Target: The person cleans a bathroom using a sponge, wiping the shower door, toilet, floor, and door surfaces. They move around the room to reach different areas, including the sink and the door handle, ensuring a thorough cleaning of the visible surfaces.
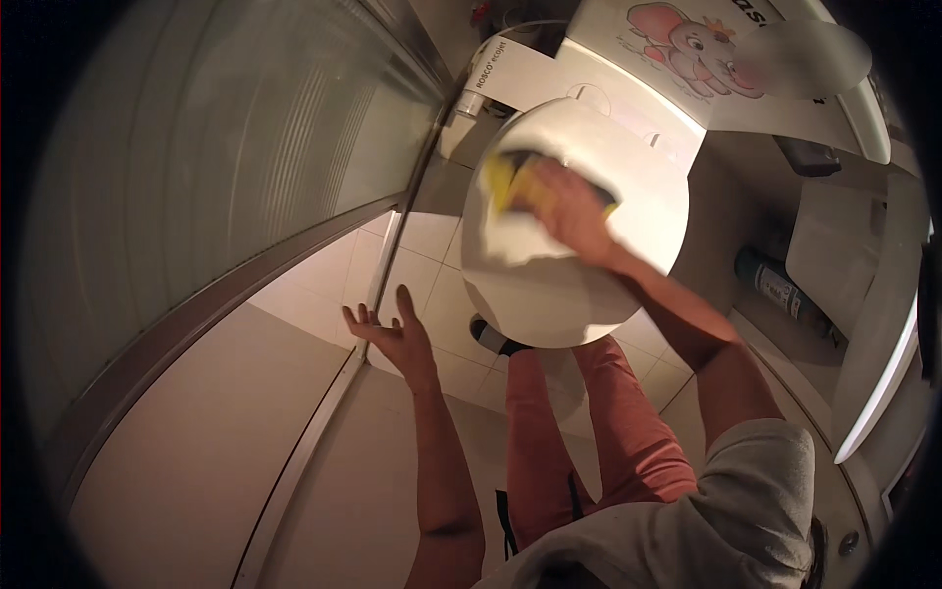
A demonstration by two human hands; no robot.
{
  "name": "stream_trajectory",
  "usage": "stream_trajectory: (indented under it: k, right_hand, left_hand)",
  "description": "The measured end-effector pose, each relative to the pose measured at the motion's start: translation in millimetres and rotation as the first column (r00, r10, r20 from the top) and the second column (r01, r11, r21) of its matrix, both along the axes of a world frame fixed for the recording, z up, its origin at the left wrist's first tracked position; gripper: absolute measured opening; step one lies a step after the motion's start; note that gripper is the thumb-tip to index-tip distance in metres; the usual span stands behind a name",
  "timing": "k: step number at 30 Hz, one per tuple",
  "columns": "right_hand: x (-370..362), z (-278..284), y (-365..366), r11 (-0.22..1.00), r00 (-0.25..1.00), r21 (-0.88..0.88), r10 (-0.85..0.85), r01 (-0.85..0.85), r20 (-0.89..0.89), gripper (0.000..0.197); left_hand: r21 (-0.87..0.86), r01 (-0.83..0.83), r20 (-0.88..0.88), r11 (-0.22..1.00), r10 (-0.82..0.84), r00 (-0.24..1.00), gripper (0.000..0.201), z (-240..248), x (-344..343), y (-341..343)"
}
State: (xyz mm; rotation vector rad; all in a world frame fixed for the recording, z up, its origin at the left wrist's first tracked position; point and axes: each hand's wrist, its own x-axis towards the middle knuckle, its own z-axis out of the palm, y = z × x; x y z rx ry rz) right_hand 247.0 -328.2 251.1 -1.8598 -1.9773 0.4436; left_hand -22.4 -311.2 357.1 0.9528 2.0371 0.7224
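Observation:
A closed white toilet lid (638,216) fills the middle of the view. On its upper left part my right hand (569,208) presses a yellow and dark cloth (502,182), which is smeared by motion; its folds stick out on both sides of the fingers. My left hand (397,339) hangs in the air left of the toilet, over the floor tiles. Its fingers are spread and nothing is in them.
A sliding shower door (235,128) with a metal frame stands at the left. Behind the lid is a white panel (677,49) with a pink elephant drawing. At right, a dark bottle (770,280) sits near a white basin (888,314). Pale tiles (427,240) cover the floor.

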Motion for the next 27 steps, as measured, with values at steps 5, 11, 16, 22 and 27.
stream_trajectory:
  k: [5, 11, 16, 22, 27]
  right_hand:
    - [50.4, 20.8, 27.9, 0.969, 0.96, 0.171, -0.21, 0.179, 0.187, 0.039]
    - [-52.7, -3.2, -164.7, 0.847, 0.812, -0.112, 0.53, -0.519, 0.244, 0.033]
    - [9.5, 32.4, -109.4, 0.882, 0.945, -0.343, 0.285, -0.324, -0.16, 0.036]
    - [88.3, 11.3, 73.2, 0.979, 0.995, 0.201, -0.064, 0.046, 0.082, 0.034]
    - [126.9, -31.8, 176.1, 0.995, 0.98, -0.046, -0.093, 0.086, -0.173, 0.031]
  left_hand:
    - [-0.002, 0.148, -0.024, 0.989, -0.148, 0.989, 0.086, -19.0, 18.2, -24.4]
    - [0.098, 0.593, -0.196, 0.799, -0.569, 0.799, 0.073, -32.6, 79.9, -21.0]
    - [-0.029, 0.679, -0.193, 0.733, -0.671, 0.716, 0.073, -25.8, 84.1, -30.0]
    - [-0.128, 0.651, -0.24, 0.748, -0.661, 0.711, 0.07, -34.8, 70.8, -51.6]
    - [-0.131, 0.674, -0.191, 0.727, -0.686, 0.703, 0.072, -23.9, 90.0, -56.4]
